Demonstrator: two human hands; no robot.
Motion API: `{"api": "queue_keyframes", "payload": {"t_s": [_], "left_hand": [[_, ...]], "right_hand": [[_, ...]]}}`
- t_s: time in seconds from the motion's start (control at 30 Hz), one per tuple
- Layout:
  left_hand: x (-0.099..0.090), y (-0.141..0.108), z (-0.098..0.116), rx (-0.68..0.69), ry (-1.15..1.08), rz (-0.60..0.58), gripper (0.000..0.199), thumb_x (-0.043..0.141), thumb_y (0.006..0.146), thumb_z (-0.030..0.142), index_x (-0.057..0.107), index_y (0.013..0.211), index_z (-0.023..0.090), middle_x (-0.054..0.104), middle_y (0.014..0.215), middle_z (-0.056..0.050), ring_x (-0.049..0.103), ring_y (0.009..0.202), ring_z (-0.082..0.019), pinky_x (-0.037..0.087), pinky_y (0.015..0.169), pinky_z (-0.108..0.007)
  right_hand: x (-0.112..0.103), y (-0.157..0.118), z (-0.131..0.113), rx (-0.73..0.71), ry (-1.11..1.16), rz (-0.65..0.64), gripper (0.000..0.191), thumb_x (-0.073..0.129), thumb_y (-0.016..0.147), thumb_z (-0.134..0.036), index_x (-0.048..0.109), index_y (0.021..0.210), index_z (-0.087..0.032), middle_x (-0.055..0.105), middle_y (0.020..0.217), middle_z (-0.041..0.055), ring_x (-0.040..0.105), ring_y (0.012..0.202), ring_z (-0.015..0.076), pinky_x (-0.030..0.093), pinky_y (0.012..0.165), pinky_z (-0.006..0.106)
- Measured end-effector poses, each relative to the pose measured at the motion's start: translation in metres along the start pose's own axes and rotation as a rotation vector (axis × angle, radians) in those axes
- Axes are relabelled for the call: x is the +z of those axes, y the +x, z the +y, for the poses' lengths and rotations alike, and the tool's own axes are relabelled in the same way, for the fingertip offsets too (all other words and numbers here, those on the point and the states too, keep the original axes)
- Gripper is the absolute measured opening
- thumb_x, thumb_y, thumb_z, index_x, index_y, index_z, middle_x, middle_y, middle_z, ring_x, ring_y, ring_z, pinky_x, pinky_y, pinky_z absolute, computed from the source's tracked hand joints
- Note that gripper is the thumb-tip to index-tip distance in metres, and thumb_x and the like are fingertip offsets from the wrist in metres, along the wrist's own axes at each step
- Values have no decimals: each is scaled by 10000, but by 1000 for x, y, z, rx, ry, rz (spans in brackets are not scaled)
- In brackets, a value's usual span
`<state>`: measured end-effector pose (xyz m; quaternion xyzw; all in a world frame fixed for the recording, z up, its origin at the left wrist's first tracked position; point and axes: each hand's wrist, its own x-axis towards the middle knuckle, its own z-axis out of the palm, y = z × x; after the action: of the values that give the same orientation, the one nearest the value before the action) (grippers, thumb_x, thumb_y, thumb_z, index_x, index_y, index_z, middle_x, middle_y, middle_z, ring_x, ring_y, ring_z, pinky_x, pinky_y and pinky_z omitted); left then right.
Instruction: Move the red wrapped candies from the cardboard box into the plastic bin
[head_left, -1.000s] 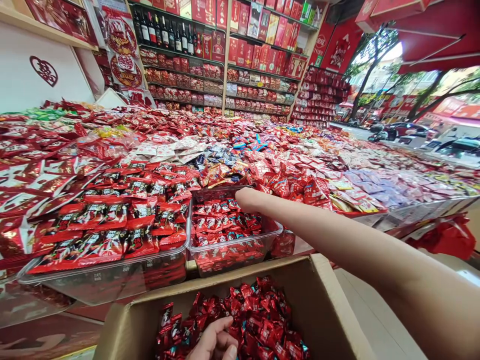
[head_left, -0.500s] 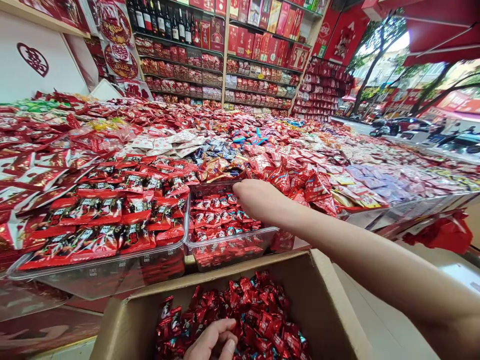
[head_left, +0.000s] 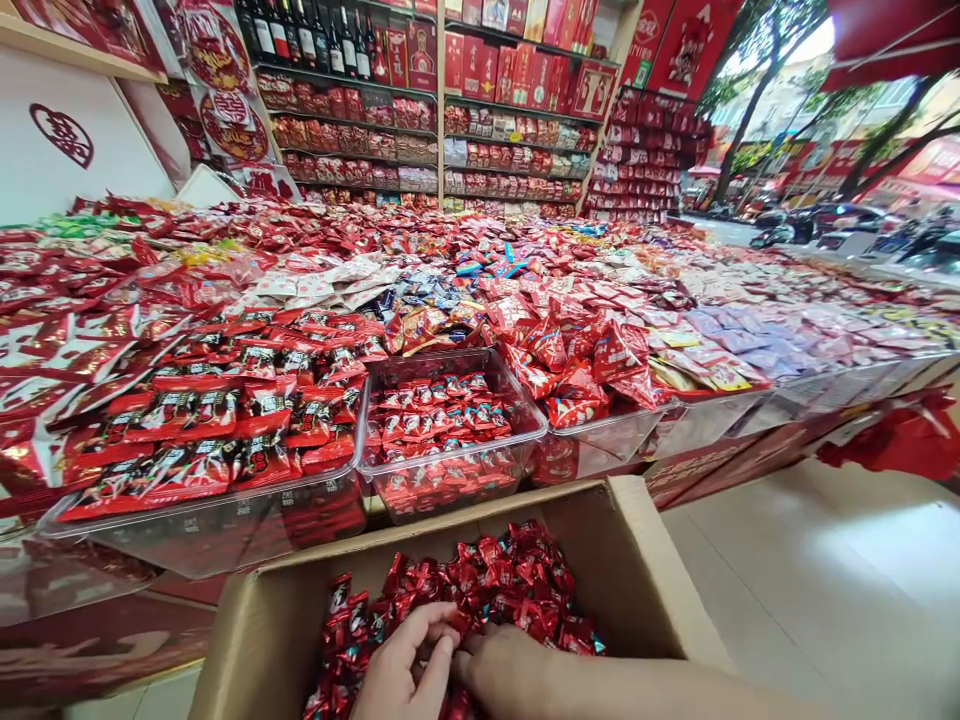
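My left hand is low in an open cardboard box, its thumb and fingers curled together. A red shiny wrapped candy shows at its fingertips. Right beside it, my right hand reaches in from the right with bent fingers; their tips are mostly hidden, and so is anything in them. Around both hands lies a heap of red wrapped candies with small teal patches. Just beyond the box, a clear plastic tray holds neat rows of similar red candies, below the tray's rim.
To the left, another clear tray is piled with red-and-black packets. Red pyramid-shaped packets rise right of the candy tray. Shelves with bottles and boxes stand behind. Tiled floor shows at right.
My right hand has come down from the clear tray into the cardboard box beside my left hand. The tray's candy rows now show uncovered. The view has shifted slightly.
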<state>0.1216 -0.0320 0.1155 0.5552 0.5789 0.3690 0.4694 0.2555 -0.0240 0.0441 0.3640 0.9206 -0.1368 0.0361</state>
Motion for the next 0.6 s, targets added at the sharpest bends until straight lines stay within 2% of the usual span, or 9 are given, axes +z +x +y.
{"api": "queue_keyframes", "payload": {"t_s": [0.03,0.1,0.2,0.3,0.37,0.47,0.5,0.6], "left_hand": [[0,0,0,0,7,1,192,550,693,283,635,852,216,688,741,-27,617,702,-190,449,680,-254],[-1,2,-3,-9,25,11,202,537,698,298,632,854,209,688,760,-36,619,724,-192,453,697,-269],[-2,4,-8,-3,64,48,237,510,699,292,627,889,209,678,849,-51,611,808,-202,460,739,-302],[-1,5,-9,4,16,30,359,552,657,254,583,1013,217,630,1044,-65,570,946,-216,460,775,-321],[1,5,-5,-50,-152,-59,429,597,640,262,552,1064,215,603,1113,-70,551,1000,-221,453,816,-328],[2,6,4,-151,-385,-234,369,632,655,289,577,1007,190,643,1050,-73,578,969,-215,441,857,-335],[1,7,6,-164,-411,-253,349,643,653,278,583,984,184,654,1026,-71,583,962,-213,440,861,-334],[-4,10,11,-166,-409,-174,350,660,644,252,578,977,179,665,988,-65,586,946,-205,453,832,-319]], "right_hand": [[-7,-1,0,-15,7,7,364,631,544,-235,620,893,-133,665,700,92,601,553,213,455,466,279],[-26,-6,3,-33,13,-60,255,579,583,-175,625,832,-153,661,653,56,592,523,181,442,465,244],[-56,-13,11,51,119,-178,178,546,626,-157,630,781,-173,662,663,35,601,588,173,434,512,224],[-76,-19,19,157,490,-70,177,552,666,-217,638,817,-182,660,707,19,589,643,144,417,558,197],[-84,-22,21,167,800,51,177,540,696,-232,638,830,-172,653,740,12,573,670,120,411,590,185],[-89,-23,20,206,1217,181,161,578,682,-235,624,812,-153,630,785,8,548,708,110,411,637,203],[-89,-23,18,237,1342,201,191,609,659,-241,612,826,-149,621,784,7,540,690,106,411,630,212],[-89,-21,13,342,1670,249,325,692,577,-243,557,853,-139,592,721,-9,515,596,79,413,589,224]]}}
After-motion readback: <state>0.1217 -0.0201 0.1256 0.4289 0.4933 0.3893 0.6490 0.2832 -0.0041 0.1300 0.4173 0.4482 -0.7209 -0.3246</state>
